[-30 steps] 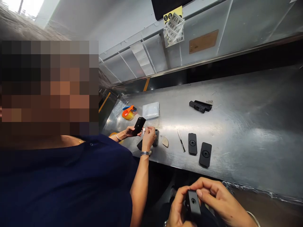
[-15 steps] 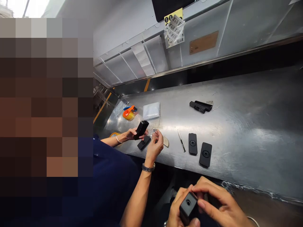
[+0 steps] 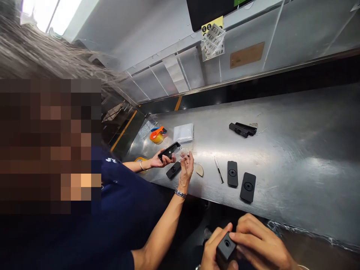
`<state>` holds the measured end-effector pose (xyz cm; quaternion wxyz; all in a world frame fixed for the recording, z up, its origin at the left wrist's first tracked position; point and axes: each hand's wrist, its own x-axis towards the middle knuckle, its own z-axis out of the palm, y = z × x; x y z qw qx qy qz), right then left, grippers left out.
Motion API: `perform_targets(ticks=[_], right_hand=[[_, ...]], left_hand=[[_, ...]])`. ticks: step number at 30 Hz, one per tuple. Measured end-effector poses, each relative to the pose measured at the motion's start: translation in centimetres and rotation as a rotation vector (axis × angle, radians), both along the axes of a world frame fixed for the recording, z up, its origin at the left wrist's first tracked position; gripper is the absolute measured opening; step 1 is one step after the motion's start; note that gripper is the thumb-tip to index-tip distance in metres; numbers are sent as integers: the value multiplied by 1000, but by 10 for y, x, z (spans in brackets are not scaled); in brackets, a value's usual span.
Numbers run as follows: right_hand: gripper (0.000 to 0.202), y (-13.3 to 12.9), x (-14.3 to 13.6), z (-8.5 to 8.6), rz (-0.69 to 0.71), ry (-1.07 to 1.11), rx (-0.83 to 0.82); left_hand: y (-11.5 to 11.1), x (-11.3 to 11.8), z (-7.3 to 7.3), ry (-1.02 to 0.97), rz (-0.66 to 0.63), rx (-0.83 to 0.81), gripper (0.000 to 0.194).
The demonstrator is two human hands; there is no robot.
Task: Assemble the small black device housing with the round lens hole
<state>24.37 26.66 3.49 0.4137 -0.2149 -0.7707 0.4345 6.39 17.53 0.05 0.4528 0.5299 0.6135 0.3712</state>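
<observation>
At the bottom of the head view, my left hand point(image 3: 211, 247) is wrapped round a black box-shaped part point(image 3: 226, 244) with a round hole in its end face. My right hand point(image 3: 263, 243) touches that part's right edge with its fingertips, its fingers bent together; what lies under them is hidden. Beyond my hands, two flat black pieces with round rings, the left one point(image 3: 232, 174) and the right one point(image 3: 248, 187), lie on the metal table point(image 3: 295, 157). A silver knife point(image 3: 218, 169) rests to their left.
A co-worker in a dark blue shirt point(image 3: 135, 210) at left holds a black tray-like part point(image 3: 168, 150) and clear film. An orange tape dispenser point(image 3: 158, 135), a white packet point(image 3: 183, 132) and black parts point(image 3: 243, 129) lie farther back. A shelf edge point(image 3: 208, 87) crosses above.
The co-worker's black part has tilted to show its hollow side, and clear film shows beside it. My right fingers have shifted over the top edge of my part. The view has moved slightly.
</observation>
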Motion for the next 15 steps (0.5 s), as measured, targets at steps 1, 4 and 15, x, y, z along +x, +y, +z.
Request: perform_targets(ticks=[1, 4, 15], right_hand=[[53, 1, 0, 1, 8, -19, 17], [43, 2, -1, 2, 19, -62, 76], [14, 0, -17, 1, -77, 24, 96]], left_hand=[[25, -4, 7, -6, -8, -1, 59], [121, -26, 28, 3, 54, -8, 59], [210, -81, -5, 1188, -394, 253, 56]])
